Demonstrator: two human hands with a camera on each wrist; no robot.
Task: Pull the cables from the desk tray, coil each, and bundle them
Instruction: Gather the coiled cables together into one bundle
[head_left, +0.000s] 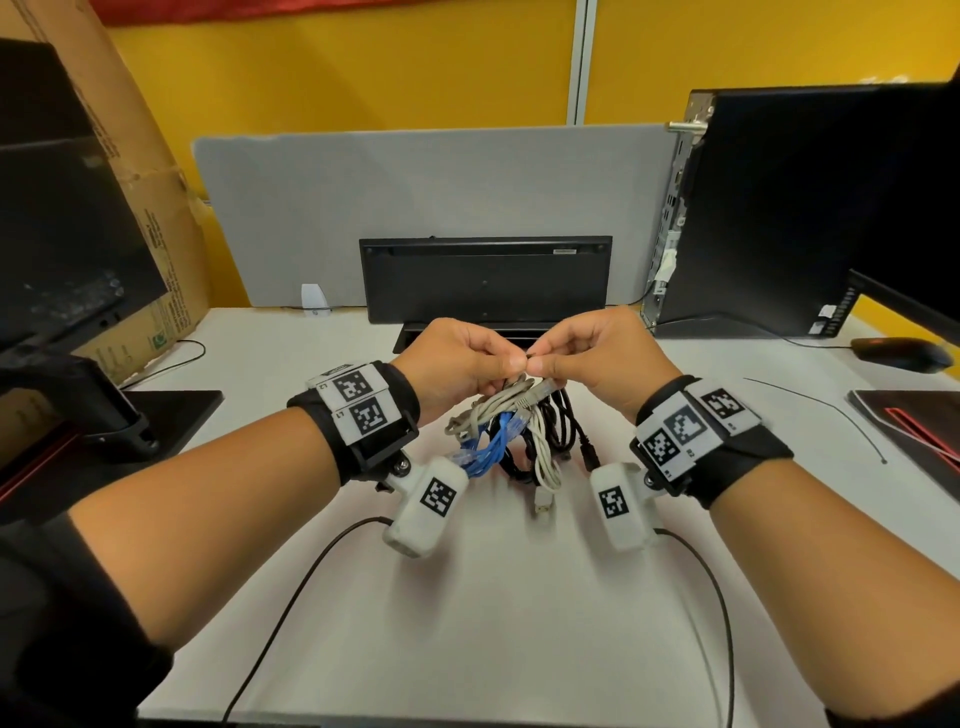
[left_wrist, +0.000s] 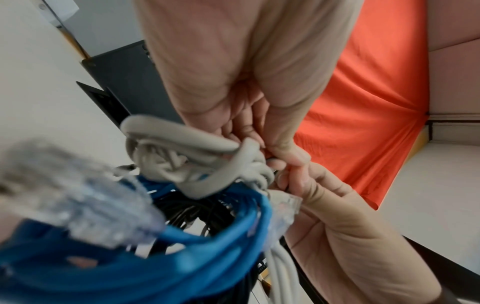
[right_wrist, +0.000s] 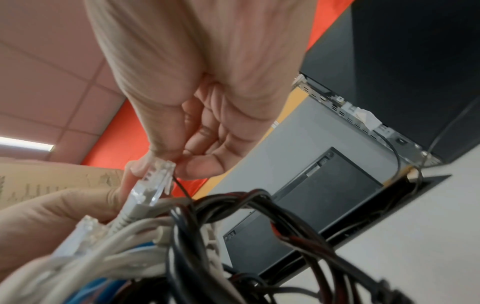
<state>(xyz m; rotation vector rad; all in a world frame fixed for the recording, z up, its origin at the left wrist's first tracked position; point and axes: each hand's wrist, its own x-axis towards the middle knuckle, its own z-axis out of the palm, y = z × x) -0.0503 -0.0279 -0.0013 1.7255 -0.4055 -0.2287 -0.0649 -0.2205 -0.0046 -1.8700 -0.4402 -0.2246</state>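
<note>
A bundle of coiled cables (head_left: 519, 436) hangs just above the white desk (head_left: 519, 597) under both hands: blue cable (head_left: 483, 452), grey cable (head_left: 498, 405), white cable (head_left: 545, 457) and black cables (head_left: 561, 431). My left hand (head_left: 511, 361) and right hand (head_left: 543, 361) meet fingertip to fingertip above it. Each pinches an end of a thin black tie wire (right_wrist: 182, 188) that runs down into the bundle. In the right wrist view my right hand (right_wrist: 179, 164) pinches it beside a clear plug (right_wrist: 158, 181). The left wrist view shows my left hand (left_wrist: 280, 162) over the grey cable (left_wrist: 182, 139) and blue cable (left_wrist: 207, 246).
The open desk tray slot (head_left: 410, 338) lies just behind the hands, with an upright black keyboard (head_left: 485, 280) behind it. A PC tower (head_left: 753, 208) and mouse (head_left: 904, 353) are right; a monitor (head_left: 62, 234) and cardboard box (head_left: 156, 208) left. Wrist-camera leads (head_left: 291, 597) trail on the desk.
</note>
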